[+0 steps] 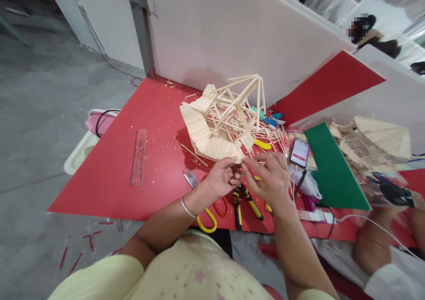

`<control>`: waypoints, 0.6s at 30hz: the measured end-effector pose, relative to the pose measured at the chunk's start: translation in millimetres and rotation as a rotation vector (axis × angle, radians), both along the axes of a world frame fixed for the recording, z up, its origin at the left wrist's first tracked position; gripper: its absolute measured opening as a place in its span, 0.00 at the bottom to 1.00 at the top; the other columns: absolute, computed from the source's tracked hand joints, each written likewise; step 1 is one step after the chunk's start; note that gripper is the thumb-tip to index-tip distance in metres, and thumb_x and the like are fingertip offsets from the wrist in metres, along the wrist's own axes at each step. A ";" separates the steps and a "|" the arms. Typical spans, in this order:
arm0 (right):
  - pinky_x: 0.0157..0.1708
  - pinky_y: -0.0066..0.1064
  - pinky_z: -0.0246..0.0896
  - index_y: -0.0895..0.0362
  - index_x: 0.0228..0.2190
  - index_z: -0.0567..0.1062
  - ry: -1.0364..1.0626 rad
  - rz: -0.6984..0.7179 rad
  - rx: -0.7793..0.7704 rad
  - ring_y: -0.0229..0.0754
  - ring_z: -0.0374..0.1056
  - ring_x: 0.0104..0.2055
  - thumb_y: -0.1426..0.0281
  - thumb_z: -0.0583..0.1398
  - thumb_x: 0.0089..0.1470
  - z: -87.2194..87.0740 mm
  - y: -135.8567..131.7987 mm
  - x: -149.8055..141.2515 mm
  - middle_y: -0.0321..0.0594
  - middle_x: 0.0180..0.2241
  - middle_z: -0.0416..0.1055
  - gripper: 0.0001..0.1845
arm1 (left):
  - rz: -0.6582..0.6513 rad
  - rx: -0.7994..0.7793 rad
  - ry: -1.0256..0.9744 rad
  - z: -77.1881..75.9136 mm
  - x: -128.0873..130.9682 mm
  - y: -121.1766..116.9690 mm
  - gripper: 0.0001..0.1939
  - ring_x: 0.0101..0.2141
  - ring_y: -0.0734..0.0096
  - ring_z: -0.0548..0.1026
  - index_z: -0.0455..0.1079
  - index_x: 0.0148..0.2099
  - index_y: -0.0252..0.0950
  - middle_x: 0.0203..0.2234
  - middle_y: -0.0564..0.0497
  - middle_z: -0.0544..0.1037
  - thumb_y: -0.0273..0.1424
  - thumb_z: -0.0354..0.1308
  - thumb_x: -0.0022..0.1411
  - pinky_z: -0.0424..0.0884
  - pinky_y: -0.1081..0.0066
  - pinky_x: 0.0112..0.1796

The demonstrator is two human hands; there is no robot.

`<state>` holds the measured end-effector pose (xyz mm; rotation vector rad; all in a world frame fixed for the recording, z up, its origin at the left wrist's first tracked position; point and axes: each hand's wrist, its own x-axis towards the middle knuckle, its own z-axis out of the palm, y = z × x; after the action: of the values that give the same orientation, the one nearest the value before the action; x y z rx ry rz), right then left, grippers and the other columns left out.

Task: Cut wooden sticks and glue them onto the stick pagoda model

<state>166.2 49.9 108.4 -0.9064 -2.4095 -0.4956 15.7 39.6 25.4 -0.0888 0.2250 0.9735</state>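
Note:
A model built of pale wooden sticks point(219, 146) stands on the red table, with a slatted, curving base and an open frame of sticks rising above it. My left hand point(223, 178), palm turned up and fingers curled, holds the model's near right corner at its fingertips. Against the same corner, my right hand point(268, 175) has thumb and index finger drawn together; whatever lies between them is too small to make out. Below my hands lie scissors point(206, 220) with yellow and red handles, partly behind my left forearm, and black-and-yellow pliers point(237, 209).
A clear ruler point(138, 157) lies on the red table point(109, 176) at left. Loose sticks point(272, 136), a yellow-handled tool point(262, 144) and a phone point(299, 153) are at right, beside a green board point(335, 171). White partitions point(232, 29) stand behind; another person's arm point(373, 233) is far right.

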 end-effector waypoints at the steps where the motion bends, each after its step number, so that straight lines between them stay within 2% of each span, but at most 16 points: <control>1: 0.43 0.37 0.62 0.53 0.42 0.78 0.001 -0.002 0.004 0.44 0.65 0.41 0.69 0.67 0.51 -1.2 0.5 0.1 0.42 0.37 0.73 0.14 | 0.000 0.001 0.003 0.5 0.1 -0.1 0.08 0.20 0.80 0.66 0.73 0.38 0.31 0.25 0.52 0.75 0.27 0.64 0.53 0.57 0.79 0.18; 11: 0.44 0.37 0.62 0.50 0.42 0.78 0.017 -0.004 -0.026 0.44 0.64 0.41 0.70 0.65 0.52 -9.1 3.1 3.3 0.41 0.37 0.73 0.13 | -0.003 0.003 0.011 3.3 -2.0 -1.3 0.09 0.20 0.79 0.66 0.72 0.36 0.32 0.26 0.51 0.75 0.28 0.65 0.52 0.57 0.78 0.18; 18: 0.43 0.37 0.61 0.52 0.41 0.78 0.003 -0.006 -0.027 0.44 0.64 0.41 0.69 0.66 0.51 -4.7 1.8 0.8 0.42 0.37 0.73 0.13 | 0.004 -0.005 0.023 1.4 -0.1 -0.4 0.09 0.20 0.80 0.66 0.72 0.36 0.31 0.25 0.52 0.74 0.26 0.65 0.50 0.56 0.79 0.18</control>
<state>167.0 51.7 103.6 -0.9253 -2.4169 -0.4645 15.6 39.2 26.7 -0.0823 0.2488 0.9783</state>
